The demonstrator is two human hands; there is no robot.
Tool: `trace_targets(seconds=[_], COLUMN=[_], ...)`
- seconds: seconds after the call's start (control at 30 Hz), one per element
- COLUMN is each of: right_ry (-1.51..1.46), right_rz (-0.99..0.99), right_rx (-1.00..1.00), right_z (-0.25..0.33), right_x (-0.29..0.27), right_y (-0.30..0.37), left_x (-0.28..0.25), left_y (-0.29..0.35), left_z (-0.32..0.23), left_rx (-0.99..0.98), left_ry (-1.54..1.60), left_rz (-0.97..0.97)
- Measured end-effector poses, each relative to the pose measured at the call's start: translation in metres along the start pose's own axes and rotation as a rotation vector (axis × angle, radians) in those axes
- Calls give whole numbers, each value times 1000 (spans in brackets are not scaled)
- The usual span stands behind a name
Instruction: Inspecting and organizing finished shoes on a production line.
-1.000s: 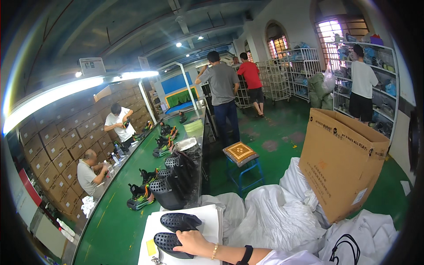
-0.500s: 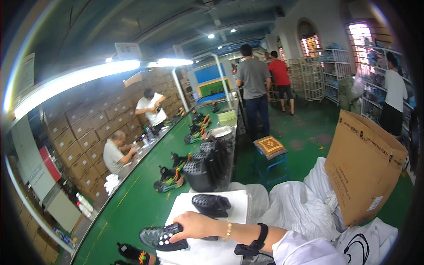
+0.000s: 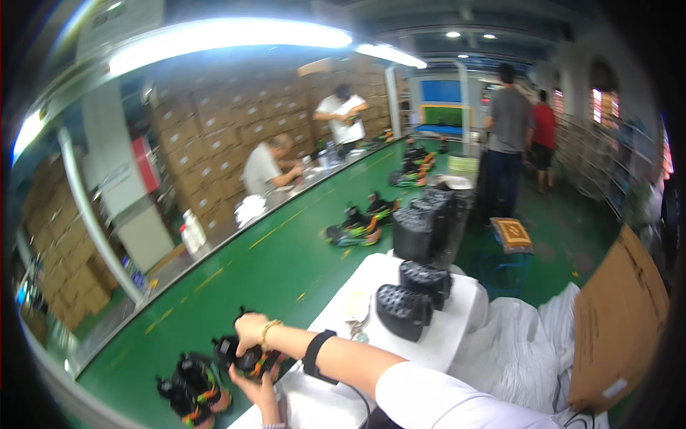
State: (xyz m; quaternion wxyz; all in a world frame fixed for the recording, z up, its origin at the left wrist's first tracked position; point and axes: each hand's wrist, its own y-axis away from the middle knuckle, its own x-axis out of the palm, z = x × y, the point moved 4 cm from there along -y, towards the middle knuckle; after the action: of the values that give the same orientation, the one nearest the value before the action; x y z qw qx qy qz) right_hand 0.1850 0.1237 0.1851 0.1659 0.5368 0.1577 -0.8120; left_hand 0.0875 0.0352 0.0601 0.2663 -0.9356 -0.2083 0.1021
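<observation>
My right hand (image 3: 251, 333) reaches across from the lower right, its fingers closed on a black sneaker (image 3: 246, 360) with orange trim, over the green conveyor belt by the edge of the white work surface. Just nearer, my left hand (image 3: 259, 395) has thumb and fingers spread around the sneaker's near end; whether it bears any weight is unclear. Left of them, a pair of similar sneakers (image 3: 194, 382) rests on the belt. Two black shoe-shaped blocks with studded tops, one block (image 3: 401, 312) in front of the other (image 3: 425, 283), stand on the white work surface (image 3: 332, 314).
Taller black blocks (image 3: 416, 232) stand behind the white surface. More sneakers (image 3: 354, 227) sit farther up the green belt (image 3: 243, 275). A stool (image 3: 511, 234), white sacks (image 3: 493, 343) and a large carton (image 3: 620, 322) are on the right. Co-workers (image 3: 266, 171) work across the belt.
The view has swung left. My right hand has let go of the studded black block, now standing beside the other one, and has taken hold of a sneaker. My left hand has come into view.
</observation>
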Motion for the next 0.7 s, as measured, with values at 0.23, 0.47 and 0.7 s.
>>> trace_targets(seconds=[0.23,0.47,0.7], right_ry=[89,157,113], right_rz=[-154,-97,-78], right_rx=[-12,1,155], right_z=[17,35,13], right_x=[33,91,107], right_y=[-3,-20,-51], left_x=[-1,-13,11], left_y=[8,8,6], left_z=[-4,-11,9], left_rx=[-180,-193,-125], left_ry=[-278,-325,193], left_rz=[21,15,-161])
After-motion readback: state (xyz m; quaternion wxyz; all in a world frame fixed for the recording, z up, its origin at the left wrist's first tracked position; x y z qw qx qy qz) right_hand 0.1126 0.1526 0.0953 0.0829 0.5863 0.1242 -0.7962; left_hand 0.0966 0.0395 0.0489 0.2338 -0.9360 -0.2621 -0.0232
